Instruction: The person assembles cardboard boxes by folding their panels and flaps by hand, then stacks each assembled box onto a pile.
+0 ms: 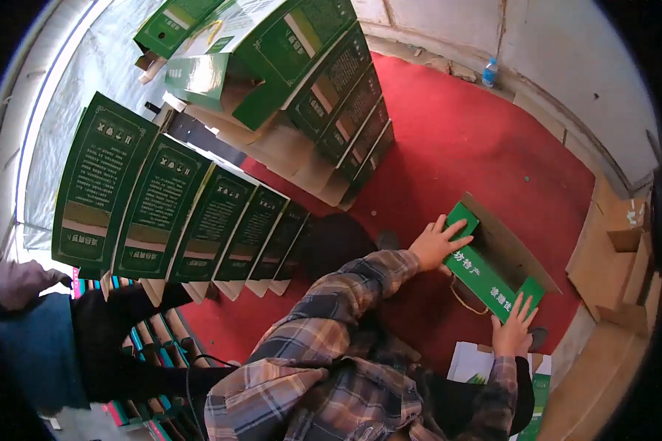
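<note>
A green cardboard gift box [485, 278] with white lettering is held low over the red floor, its brown inside and a raised brown flap showing. A loop of tan cord [469, 300] hangs from its near side. My left hand [438, 244] grips the far end, with its fingers over a green end flap. At the near end my right hand [515, 327] holds the other corner, fingers over the second end flap. The thumbs are partly hidden.
Stacked green boxes [324, 95] stand at the upper left, beside a leaning row of green boxes [176, 213]. Another person [44, 345] in dark clothes is at the left. Brown cardboard cartons [614, 287] line the right. A bottle [490, 72] stands by the wall.
</note>
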A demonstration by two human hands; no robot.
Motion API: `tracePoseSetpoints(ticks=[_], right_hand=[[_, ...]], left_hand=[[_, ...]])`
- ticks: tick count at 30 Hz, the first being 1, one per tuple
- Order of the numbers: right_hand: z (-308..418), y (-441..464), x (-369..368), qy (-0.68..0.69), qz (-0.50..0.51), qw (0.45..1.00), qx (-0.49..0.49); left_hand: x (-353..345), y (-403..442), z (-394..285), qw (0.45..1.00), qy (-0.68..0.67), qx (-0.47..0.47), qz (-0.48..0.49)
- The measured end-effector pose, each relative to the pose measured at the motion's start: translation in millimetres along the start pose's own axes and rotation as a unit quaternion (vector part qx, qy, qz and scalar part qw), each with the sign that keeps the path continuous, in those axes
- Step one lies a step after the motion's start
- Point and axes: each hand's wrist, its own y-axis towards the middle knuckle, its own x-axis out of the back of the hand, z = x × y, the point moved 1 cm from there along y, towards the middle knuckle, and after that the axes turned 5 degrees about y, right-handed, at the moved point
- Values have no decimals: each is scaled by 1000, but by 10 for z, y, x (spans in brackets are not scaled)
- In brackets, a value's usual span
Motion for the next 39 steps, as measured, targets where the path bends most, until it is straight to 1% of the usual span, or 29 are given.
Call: tracePoseSetpoints(ticks=[3, 5, 8, 12, 14, 16, 18, 19, 20, 22, 23, 24, 26, 27, 28, 30, 31, 32, 33, 34, 35, 36, 37, 39], right_hand=[[17, -6, 43, -23, 10, 1000, 0], [101, 8, 97, -11, 23, 999, -32], [186, 54, 172, -17, 43, 998, -43], [142, 126, 126, -30, 41, 998, -26], [175, 170, 188, -28, 61, 997, -39], [246, 227, 284, -13, 79, 996, -44], [232, 246, 258, 21, 83, 996, -31], [180, 253, 206, 21, 87, 996, -28], [94, 253, 144, 25, 77, 997, -15], [96, 269, 93, 30, 67, 997, 2], [148, 263, 124, 32, 65, 997, -10], [173, 260, 151, 33, 63, 997, -21], [173, 275, 149, 33, 62, 997, -23], [172, 262, 145, 34, 63, 997, -28], [140, 240, 138, 37, 58, 997, -25], [26, 231, 85, -7, 76, 997, -32], [13, 260, 63, -29, 83, 995, -35], [59, 281, 78, -25, 74, 997, -30], [118, 273, 119, -39, 83, 995, -47], [147, 264, 158, -55, 92, 992, -65], [142, 254, 158, -19, 96, 992, -79], [158, 253, 183, -17, 88, 993, -76], [182, 245, 212, -10, 94, 992, -81], [254, 247, 270, -1, 95, 992, -85]], left_hand=[[44, -31, -41, 1000, 10, 10, -15], [44, -30, -37, 1000, 19, 18, -6], [114, -49, -111, 999, 38, 38, -8], [713, -80, -192, 998, 9, 57, 27], [1163, -170, -86, 992, -97, 59, -46], [1592, -356, 144, 985, -108, 59, -119], [1838, -627, 437, 969, -117, 108, -191], [1839, -778, 566, 951, -138, 170, -219], [1768, -935, 699, 928, -156, 232, -246], [1560, -1193, 901, 883, -241, 319, -246], [1393, -1287, 1002, 849, -318, 345, -244], [1249, -1346, 1065, 847, -318, 347, -245], [979, -1374, 1161, 822, -374, 381, -198], [885, -1374, 1197, 794, -432, 385, -187], [787, -1387, 1233, 796, -429, 383, -191], [582, -1404, 1338, 744, -511, 393, -178], [489, -1413, 1395, 748, -505, 387, -188], [375, -1433, 1439, 739, -507, 405, -183], [269, -1448, 1460, 727, -512, 422, -177], [218, -1439, 1465, 728, -511, 417, -185], [169, -1428, 1474, 735, -509, 415, -169], [94, -1423, 1499, 743, -504, 413, -153], [-33, -1408, 1527, 725, -528, 405, -177], [-111, -1391, 1557, 732, -518, 408, -171]])
